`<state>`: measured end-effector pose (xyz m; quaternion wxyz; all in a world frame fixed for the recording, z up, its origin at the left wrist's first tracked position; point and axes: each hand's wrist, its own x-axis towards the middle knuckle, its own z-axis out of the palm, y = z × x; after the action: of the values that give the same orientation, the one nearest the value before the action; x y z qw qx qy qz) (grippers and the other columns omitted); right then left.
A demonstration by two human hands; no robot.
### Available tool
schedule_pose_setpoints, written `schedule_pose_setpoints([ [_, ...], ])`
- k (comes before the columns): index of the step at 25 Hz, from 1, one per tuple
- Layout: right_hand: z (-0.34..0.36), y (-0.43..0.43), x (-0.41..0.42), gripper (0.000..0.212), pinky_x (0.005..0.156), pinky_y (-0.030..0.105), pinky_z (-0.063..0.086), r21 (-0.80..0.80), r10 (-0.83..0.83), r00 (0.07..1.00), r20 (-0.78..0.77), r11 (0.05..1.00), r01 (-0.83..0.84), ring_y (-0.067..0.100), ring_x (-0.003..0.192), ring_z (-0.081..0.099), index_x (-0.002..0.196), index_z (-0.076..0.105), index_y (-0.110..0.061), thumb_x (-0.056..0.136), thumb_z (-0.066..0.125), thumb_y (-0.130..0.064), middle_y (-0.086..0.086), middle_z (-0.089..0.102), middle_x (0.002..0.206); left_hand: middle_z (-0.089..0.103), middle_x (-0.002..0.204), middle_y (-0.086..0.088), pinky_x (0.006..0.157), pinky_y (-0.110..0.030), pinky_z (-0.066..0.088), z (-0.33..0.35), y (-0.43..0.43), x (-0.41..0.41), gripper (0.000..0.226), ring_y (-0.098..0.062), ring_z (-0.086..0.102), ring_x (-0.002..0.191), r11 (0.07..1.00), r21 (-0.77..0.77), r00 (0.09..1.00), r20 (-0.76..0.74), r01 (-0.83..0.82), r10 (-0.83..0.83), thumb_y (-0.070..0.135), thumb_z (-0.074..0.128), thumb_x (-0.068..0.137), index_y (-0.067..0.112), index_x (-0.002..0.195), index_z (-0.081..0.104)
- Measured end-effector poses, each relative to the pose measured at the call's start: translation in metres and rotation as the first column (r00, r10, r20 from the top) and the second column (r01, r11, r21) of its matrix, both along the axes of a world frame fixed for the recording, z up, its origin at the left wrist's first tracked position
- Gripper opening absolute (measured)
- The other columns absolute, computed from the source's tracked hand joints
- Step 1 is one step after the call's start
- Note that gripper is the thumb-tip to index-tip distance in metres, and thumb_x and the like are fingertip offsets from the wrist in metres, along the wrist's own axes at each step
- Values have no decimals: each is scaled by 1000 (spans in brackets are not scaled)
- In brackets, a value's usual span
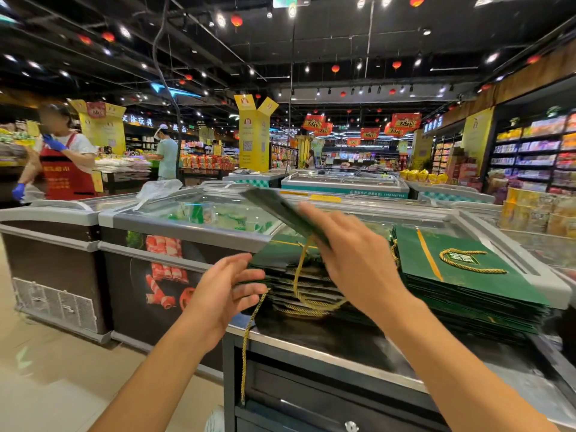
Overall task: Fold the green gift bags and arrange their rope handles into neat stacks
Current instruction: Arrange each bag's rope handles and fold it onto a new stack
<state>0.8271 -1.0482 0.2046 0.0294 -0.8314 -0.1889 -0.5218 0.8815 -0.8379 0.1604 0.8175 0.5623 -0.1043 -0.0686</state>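
Head view puts the right hand (352,254) in a pinching grip on one flat green bag (274,210), tilted up over the untidy stack (280,279), while the left hand (227,288) is spread open at that stack's near edge. The bag's handle (298,269) trails into the tangled cords below, so lifting further could snag it and drag bags askew. A loose rope (247,338) dangling off the desk (343,341) might catch too. The neat stack (467,275) sits just right.

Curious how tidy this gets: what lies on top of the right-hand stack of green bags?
A gold rope handle lies in a U on the top bag. The right hand, gripping a lifted bag, covers the stack's near left corner; lower bags show only edges.
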Motion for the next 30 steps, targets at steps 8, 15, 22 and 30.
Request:
schedule_pose_setpoints([
  [8, 37, -18, -11, 12, 69, 35, 59, 865, 453, 853, 258, 285, -413, 16, 77, 68, 99, 65, -13, 104, 56, -19, -6, 71, 82, 75, 113, -13, 93, -49, 57, -17, -32, -17, 66, -35, 74, 97, 968, 173, 983, -28, 184, -182, 26, 70, 94, 19, 149, 36],
  [15, -4, -42, -1, 18, 65, 35, 52, 947, 487, 839, 243, 68, -313, 23, 86, 68, 108, 65, -29, 94, 71, -20, 1, 74, 99, 78, 96, -1, 67, -33, 62, -18, -46, -17, 52, -20, 76, 90, 1000, -19, 992, 124, 3, -1, -15, 56, 93, 30, 120, 55],
  [22, -14, -97, -27, 44, 54, 34, 60, 980, 441, 881, 171, 13, -196, 26, 87, 72, 124, 53, -18, 88, 75, -7, 8, 69, 106, 70, 111, -6, 79, -34, 62, 5, -45, 7, 60, -24, 71, 98, 998, -23, 976, 210, -52, 55, -20, 48, 94, 21, 138, 50],
  [30, -4, -167, -80, 33, 71, 34, 54, 918, 155, 969, -190, 378, 120, 13, 81, 71, 120, 67, -26, 89, 76, -24, -4, 70, 116, 58, 109, 10, 71, -14, 51, 43, -118, 21, 53, 1, 62, 84, 950, 300, 919, 391, -83, -43, 3, 61, 98, 25, 144, 46],
])
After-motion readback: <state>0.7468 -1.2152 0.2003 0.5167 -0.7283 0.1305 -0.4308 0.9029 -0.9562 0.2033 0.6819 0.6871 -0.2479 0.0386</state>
